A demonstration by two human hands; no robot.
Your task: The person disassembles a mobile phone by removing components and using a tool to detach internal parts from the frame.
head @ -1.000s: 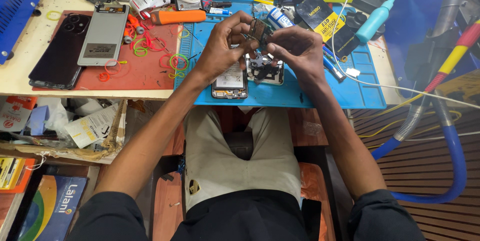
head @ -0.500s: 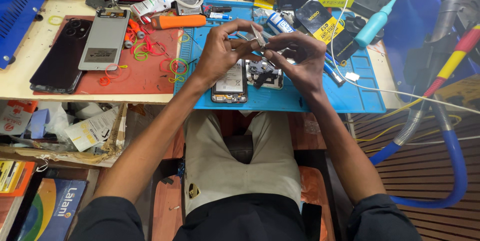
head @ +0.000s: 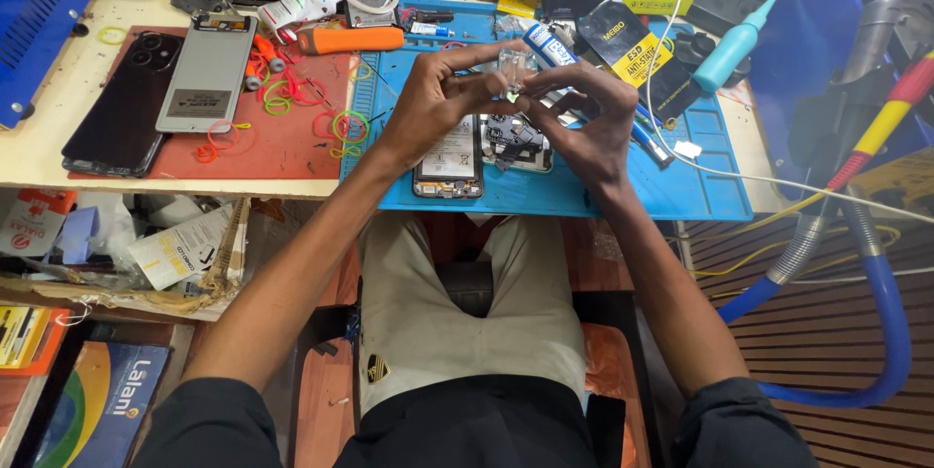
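Both hands, left [head: 438, 98] and right [head: 584, 118], pinch a small clear part [head: 511, 67] between their fingers [head: 479, 84]. Just below them an opened phone [head: 449, 159] lies on the blue mat [head: 681, 186].

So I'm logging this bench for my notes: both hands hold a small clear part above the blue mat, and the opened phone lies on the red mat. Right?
Not quite. The opened phone lies on the blue mat, under the hands, not on the red one, as the head view shows. Both the left hand and the right hand do hold the small clear part.
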